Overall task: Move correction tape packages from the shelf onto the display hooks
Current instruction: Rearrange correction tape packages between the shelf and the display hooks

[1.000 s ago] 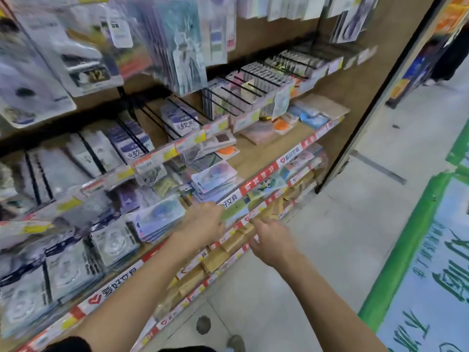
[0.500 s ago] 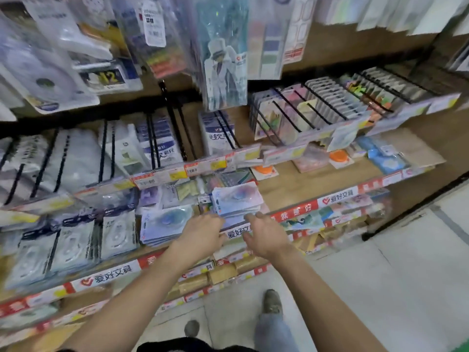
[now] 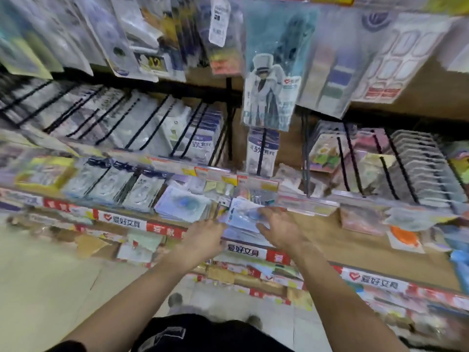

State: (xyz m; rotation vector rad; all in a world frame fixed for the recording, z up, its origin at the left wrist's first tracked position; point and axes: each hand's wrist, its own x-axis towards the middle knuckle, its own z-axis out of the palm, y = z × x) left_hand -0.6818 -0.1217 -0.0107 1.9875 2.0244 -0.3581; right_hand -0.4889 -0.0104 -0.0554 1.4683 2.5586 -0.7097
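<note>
Both hands were at a stack of correction tape packages (image 3: 241, 217) lying flat on the wooden shelf (image 3: 350, 240), near its front edge. The left hand (image 3: 205, 238) touched the stack's left side, fingers hidden under it (grip could not be told). The right hand (image 3: 279, 231) lay on top, fingers spread and loosely bent. A second stack (image 3: 184, 205) sat just left. Black display hooks (image 3: 187, 128) stood above, blurred.

Two hands: left hand (image 3: 205, 237), right hand (image 3: 278, 229). Two loose stacks of correction tape packages (image 3: 184, 207) on shelf (image 3: 342, 240); remaining stock too blurred to count.
</note>
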